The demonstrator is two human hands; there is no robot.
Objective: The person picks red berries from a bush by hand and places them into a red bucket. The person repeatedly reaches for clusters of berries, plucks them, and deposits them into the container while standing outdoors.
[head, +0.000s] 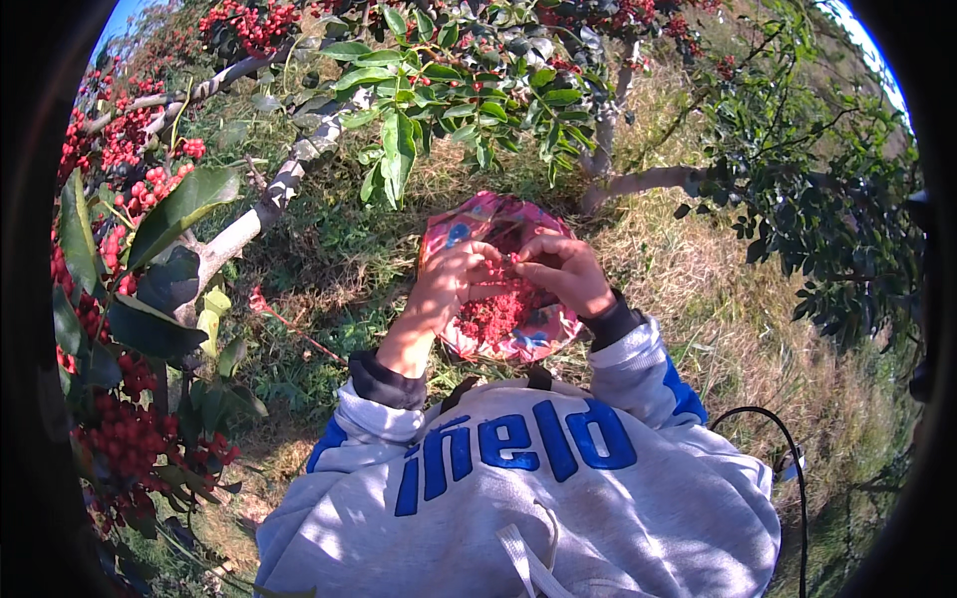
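Both hands meet above a pink patterned bag [557, 340] that lies wide-mouthed on the grass. Inside it is a heap of small red berries [493, 318], which look like Sichuan pepper. My left hand [447, 278] has its fingertips curled in from the left onto a small berry sprig [508, 259]. From the right, the thumb and index finger of my right hand [567, 270] pinch the same sprig. Fingers partly cover the sprig, so its full shape is hidden. Dark shade falls on the bag's far inner side.
A pale branch [239, 238] slants up on the left among thick red berry clusters [127, 441] and dark leaves. Green leaves [400, 149] hang beyond the bag. On the right are a low branch [650, 181], dry grass [725, 299] and a black cable [801, 478].
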